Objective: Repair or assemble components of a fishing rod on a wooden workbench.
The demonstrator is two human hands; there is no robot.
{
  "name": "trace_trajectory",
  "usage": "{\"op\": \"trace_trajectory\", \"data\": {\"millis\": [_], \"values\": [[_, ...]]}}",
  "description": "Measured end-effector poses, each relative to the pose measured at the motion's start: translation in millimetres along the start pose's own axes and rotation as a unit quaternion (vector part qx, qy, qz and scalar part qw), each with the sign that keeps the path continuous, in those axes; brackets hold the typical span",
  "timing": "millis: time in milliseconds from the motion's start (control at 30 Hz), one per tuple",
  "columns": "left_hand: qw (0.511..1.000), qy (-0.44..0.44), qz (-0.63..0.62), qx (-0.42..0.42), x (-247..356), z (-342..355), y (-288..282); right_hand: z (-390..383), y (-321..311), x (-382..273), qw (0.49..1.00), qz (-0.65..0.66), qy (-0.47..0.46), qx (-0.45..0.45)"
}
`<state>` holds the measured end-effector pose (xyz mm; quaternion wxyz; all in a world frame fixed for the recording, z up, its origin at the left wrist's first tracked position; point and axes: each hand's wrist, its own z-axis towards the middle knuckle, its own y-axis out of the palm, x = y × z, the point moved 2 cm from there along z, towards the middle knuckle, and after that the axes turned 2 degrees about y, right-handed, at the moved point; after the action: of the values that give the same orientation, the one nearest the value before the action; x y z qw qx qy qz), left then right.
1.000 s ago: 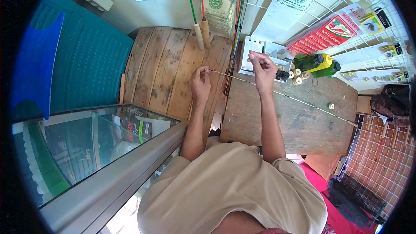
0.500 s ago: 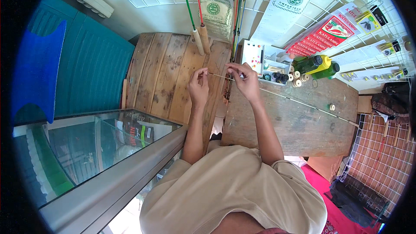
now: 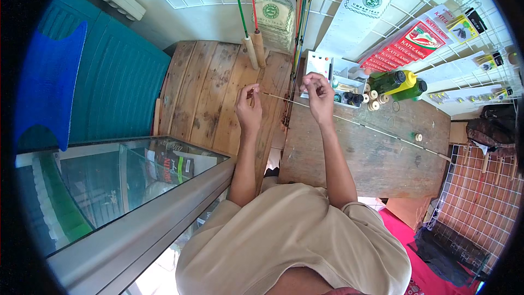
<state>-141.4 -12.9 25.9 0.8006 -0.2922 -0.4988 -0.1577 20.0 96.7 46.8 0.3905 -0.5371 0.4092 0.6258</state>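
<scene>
A thin fishing rod [image 3: 364, 125] slants across the tabletop, its fine end reaching the fingers of my left hand [image 3: 249, 110]. That hand is closed in a pinch at the rod's tip, over the wooden planks. To its right, my right hand [image 3: 321, 101] is raised above the rod, thumb and fingertips pressed together. Whatever it pinches, perhaps something very fine, is too small to make out. Just beyond the right hand sits a white compartment tray [image 3: 349, 70] with small coloured beads and little bottles.
Spools [image 3: 373, 105] and green bottles [image 3: 410, 89] stand behind the right table [image 3: 360, 158]. Two cork-handled rods [image 3: 250, 53] lean at the back of the plank table [image 3: 204, 90]. A glass cabinet [image 3: 131, 186] is close on my left; a wire grid [image 3: 327, 0] covers the back wall.
My right hand has moved right and slightly up, away from my left hand and the rod's tip. The left hand and the rod have barely moved.
</scene>
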Motion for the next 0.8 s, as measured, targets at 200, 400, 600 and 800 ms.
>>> {"op": "trace_trajectory", "data": {"millis": [200,400,600,800], "values": [[0.998,0.020,0.049,-0.038,-7,-7,10,3,-10,-10,0.999,-0.011,-0.041,-0.004],[0.997,-0.028,0.050,-0.049,-10,-10,6,7,-19,-16,0.993,-0.092,-0.065,0.041],[0.997,-0.049,-0.038,-0.034,3,-3,10,-3,9,-27,0.960,-0.235,-0.138,-0.066],[0.992,-0.066,-0.092,-0.052,5,3,4,-12,32,-13,0.943,-0.289,-0.131,-0.096]]}}
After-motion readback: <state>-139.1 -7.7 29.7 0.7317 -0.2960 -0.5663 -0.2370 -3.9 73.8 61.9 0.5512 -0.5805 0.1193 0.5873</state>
